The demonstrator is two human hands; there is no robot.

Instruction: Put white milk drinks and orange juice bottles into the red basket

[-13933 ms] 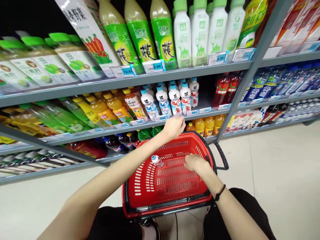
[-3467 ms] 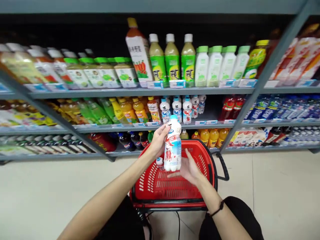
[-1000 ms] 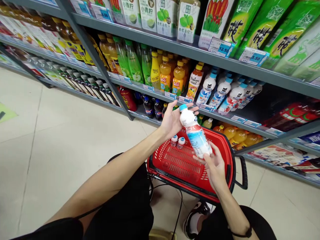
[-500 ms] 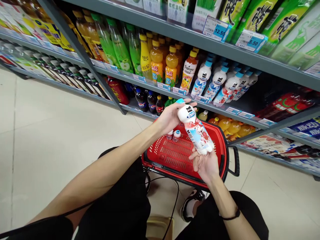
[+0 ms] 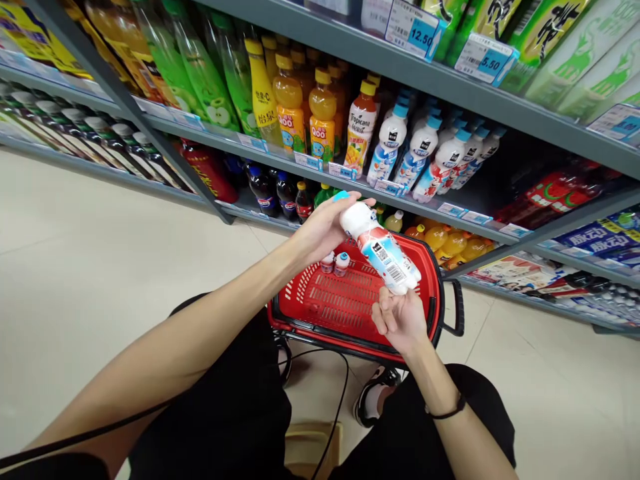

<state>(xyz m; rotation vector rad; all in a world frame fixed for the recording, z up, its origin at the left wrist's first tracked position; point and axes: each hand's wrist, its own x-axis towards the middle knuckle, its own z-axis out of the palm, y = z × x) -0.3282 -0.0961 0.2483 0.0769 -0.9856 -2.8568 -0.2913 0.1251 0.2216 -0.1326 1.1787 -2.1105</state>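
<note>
A white plastic drink bottle (image 5: 384, 252) with a blue cap and a red-and-blue label lies tilted between my hands, its barcode side facing up. My left hand (image 5: 320, 228) is closed around the neck, just below the cap. At the base, my right hand (image 5: 401, 319) touches the bottle with curled fingers. Directly underneath is a red shopping basket (image 5: 295, 275) with a black rim. Two small bottles with white-and-blue tops (image 5: 342, 263) stand in it, near its back left; my left hand is just above them.
Shelves with price tags (image 5: 393, 187) run across the front, holding juice bottles (image 5: 323, 117), similar white bottles (image 5: 413, 157) and cola bottles (image 5: 263, 192). The basket's black handle (image 5: 457, 307) sticks out right. A black cable (image 5: 345, 380) hangs between my legs, above a beige stool (image 5: 315, 443).
The bottle has been turned about its length, from the front picture to the barcode side. My right fingers have curled more at its base. The whole view has shifted slightly.
</note>
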